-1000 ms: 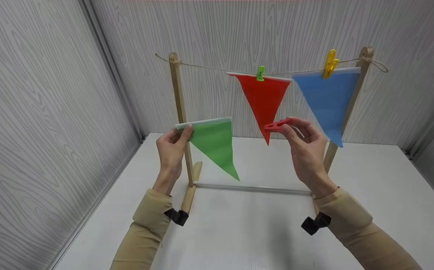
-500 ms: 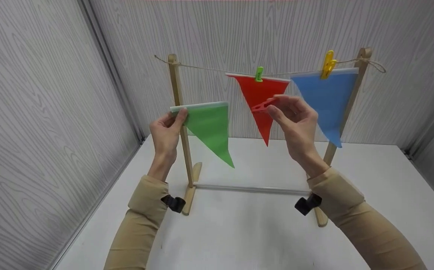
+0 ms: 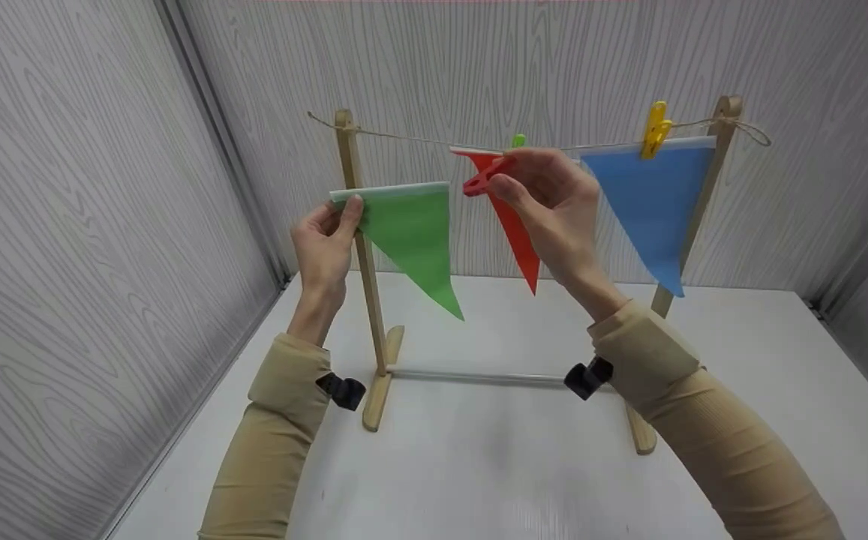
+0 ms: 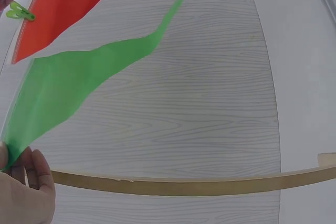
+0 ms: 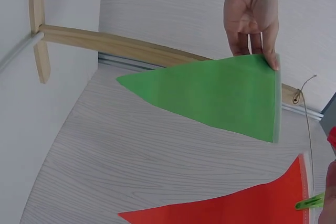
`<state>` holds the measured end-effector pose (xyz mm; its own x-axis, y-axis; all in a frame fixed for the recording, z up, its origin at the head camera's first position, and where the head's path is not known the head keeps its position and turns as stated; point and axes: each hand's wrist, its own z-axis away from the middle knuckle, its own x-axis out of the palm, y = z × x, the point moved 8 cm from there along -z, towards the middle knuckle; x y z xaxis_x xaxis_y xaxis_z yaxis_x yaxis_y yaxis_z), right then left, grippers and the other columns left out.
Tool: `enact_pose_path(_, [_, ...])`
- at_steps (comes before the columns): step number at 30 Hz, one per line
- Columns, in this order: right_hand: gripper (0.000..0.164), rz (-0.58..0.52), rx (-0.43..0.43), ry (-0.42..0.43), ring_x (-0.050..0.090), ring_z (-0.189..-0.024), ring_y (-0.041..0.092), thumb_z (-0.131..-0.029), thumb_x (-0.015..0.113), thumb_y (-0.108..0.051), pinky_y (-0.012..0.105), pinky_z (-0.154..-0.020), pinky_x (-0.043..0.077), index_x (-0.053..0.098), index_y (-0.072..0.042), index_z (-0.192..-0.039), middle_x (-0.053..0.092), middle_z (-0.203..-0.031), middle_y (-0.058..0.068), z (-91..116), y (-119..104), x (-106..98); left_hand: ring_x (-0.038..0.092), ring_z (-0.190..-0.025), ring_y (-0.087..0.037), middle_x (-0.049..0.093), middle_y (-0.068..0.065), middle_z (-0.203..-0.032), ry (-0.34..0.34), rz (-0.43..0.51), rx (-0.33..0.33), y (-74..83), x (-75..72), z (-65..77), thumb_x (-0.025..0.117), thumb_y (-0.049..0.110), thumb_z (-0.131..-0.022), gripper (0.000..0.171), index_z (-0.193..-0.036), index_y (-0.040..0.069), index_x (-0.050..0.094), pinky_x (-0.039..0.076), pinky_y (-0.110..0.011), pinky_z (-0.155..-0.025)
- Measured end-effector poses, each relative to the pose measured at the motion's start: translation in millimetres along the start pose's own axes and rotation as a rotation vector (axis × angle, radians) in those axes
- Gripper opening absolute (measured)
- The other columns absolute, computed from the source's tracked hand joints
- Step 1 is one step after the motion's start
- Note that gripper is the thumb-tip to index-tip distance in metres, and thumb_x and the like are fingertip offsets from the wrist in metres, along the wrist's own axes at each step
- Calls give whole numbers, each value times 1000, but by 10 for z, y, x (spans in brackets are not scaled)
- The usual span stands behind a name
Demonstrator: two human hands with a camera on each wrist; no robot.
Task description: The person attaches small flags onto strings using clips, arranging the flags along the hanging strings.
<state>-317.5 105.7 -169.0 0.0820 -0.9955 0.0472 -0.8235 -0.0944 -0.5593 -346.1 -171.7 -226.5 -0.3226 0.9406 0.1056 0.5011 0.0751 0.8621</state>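
In the head view my left hand (image 3: 322, 244) pinches a green triangular pennant (image 3: 411, 232) by the left end of its white top strip, thumb in front. The pennant hangs below the twine (image 3: 418, 138), apart from it. My right hand (image 3: 557, 202) pinches a red clothespin (image 3: 482, 180) between thumb and fingers, in front of a red pennant (image 3: 518, 232). That pennant hangs from the twine by a green clothespin (image 5: 311, 201), mostly hidden behind my right hand in the head view. In the right wrist view, only a bit of the red clothespin (image 5: 332, 137) shows at the edge.
A blue pennant (image 3: 647, 210) hangs at the right under a yellow clothespin (image 3: 656, 131). The twine runs between two wooden posts, the left post (image 3: 364, 262) standing behind my left hand. A pale rod (image 3: 479, 376) joins their feet on the white table (image 3: 464, 480).
Both hands have risen toward the twine, the left with the green pennant. My right hand has also moved left with the red clothespin, now covering part of the red pennant.
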Motion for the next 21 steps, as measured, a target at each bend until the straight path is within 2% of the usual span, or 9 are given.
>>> enact_pose_path(3, [29, 49, -24, -3, 74, -85, 14, -91, 74, -11, 25, -77, 60, 66, 6, -114, 76, -100, 1, -62, -24, 54, 65, -82, -5, 70, 4, -89, -4, -14, -5, 29, 5, -30, 66, 18, -98, 27, -112, -5, 70, 56, -24, -85])
enact_pose_path(7, [27, 82, -9, -11, 68, -70, 11, -91, 72, -7, 21, -64, 56, 65, 6, -115, 73, -95, -2, -141, -44, 125, 64, -82, -6, 70, 0, -91, -7, -22, -10, 74, 19, -56, 65, 18, -99, 28, -113, -5, 69, 55, -23, -83])
enact_pose_path(12, [22, 44, 30, -32, 52, -53, 11, -93, 70, -3, 20, -50, 45, 66, 2, -113, 69, -88, -2, -247, -35, 223, 66, -85, -7, 70, -6, -99, 0, -17, -10, 133, 22, -81, 63, 18, -100, 29, -116, -5, 69, 57, -24, -84])
enact_pose_path(17, [21, 13, 61, -32, 46, -49, 11, -92, 70, -2, 20, -49, 42, 65, 1, -112, 68, -95, -1, -356, -14, 310, 64, -78, -6, 70, -4, -97, 17, -28, -14, 169, 24, -115, 61, 20, -100, 29, -116, -4, 69, 56, -24, -75])
enact_pose_path(21, [21, 8, 61, -43, 46, -46, 10, -92, 71, -3, 19, -48, 41, 64, 0, -111, 71, -98, 6, -443, -9, 382, 60, -73, -6, 68, -2, -95, 20, -37, -10, 197, 37, -145, 60, 20, -101, 29, -116, -4, 69, 54, -22, -69])
